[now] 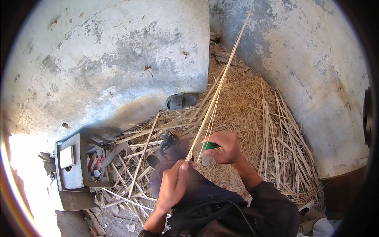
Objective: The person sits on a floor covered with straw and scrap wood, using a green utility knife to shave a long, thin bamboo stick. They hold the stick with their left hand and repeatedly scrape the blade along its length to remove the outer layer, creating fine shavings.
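My left hand (173,185) is closed around the near end of a long, pale split bamboo strip (215,98), thumb on top. The strip slants up and away to the right, its far end in front of the wall. Thinner slivers run alongside it and spread apart near my hands. Just right of that end, my right hand (227,148) is wrapped round a small green-handled tool (210,145). Its working end cannot be made out. The slivers pass close by the tool; whether they touch it is unclear.
Fine shavings (241,104) cover the floor ahead. Split strips (273,138) lie piled along the right wall, with more at the left. A dark sandal (181,101) lies by the left wall (118,59). At left stands a worn box (75,162) holding odds and ends.
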Demonstrator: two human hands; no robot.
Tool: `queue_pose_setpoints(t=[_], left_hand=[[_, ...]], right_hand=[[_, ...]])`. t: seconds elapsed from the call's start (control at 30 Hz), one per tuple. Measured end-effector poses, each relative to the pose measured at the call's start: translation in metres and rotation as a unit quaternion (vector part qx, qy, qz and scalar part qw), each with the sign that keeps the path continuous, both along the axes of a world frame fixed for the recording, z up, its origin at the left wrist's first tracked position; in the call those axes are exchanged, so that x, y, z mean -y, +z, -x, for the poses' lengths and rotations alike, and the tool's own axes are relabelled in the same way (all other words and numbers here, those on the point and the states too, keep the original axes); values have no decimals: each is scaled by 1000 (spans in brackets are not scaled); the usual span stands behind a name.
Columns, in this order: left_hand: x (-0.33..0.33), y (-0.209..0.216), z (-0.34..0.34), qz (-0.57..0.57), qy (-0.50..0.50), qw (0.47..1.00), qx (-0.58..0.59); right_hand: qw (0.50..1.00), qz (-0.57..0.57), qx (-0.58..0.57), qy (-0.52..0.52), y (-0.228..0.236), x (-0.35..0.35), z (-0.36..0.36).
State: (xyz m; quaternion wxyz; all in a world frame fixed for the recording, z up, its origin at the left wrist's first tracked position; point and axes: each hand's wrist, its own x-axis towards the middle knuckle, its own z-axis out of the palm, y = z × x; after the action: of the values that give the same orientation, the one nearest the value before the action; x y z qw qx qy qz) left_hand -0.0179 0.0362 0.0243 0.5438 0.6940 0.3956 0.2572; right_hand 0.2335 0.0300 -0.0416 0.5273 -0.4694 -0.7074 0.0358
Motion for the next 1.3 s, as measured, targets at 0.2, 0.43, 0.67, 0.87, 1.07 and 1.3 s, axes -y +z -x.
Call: queue_pose_setpoints(t=[0.2,0.43,0.67,0.87,1.07,1.3], left_hand=[[-2,-3,-7,-67,0,998,1],[6,-10,-15,-180,37,981,-61],[6,-11,-14,-169,36,981,-87],[7,-19,-12,-173,42,980,-91],[8,-20,-12,-171,40,980,-96],[11,-22,-11,-173,38,979,-102]], right_hand=[[999,-12,31,6,4,2,6],[998,-39,13,-36,6,0,11],[998,-14,35,-48,8,1,8],[997,-14,49,-57,15,1,7],[997,-23,50,-58,12,1,5],[995,-18,69,-76,13,4,5]])
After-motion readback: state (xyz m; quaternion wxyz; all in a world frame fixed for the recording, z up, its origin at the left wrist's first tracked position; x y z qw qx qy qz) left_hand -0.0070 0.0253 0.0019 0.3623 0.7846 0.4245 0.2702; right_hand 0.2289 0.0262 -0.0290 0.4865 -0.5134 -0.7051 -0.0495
